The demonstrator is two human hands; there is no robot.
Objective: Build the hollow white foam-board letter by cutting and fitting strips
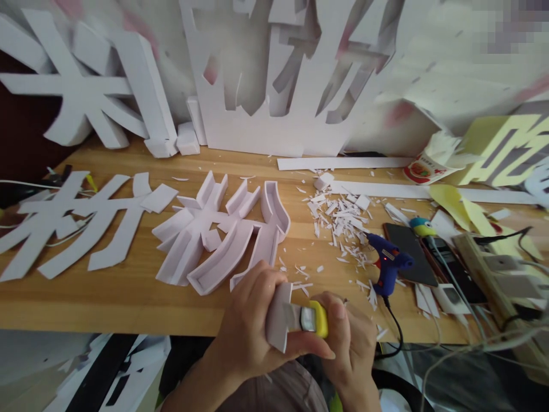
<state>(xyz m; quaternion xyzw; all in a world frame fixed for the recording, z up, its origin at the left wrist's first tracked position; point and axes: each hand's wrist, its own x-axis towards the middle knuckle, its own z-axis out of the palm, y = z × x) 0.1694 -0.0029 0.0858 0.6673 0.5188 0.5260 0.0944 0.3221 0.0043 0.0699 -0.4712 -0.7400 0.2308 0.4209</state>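
My left hand is closed around a small white foam board piece, held up in front of the table's edge. In my right hand is a yellow utility knife, its metal blade end against the piece. The right thumb presses on the knife's yellow body, and its handle is hidden in my grip. Just beyond my hands lies a white foam character with raised side walls. To its left rests a flat white cut-out character.
A blue glue gun stands at right beside white scraps. Further right are a dark phone, a power strip and cables. A paper cup leans near the wall. Large foam characters stand at the back left.
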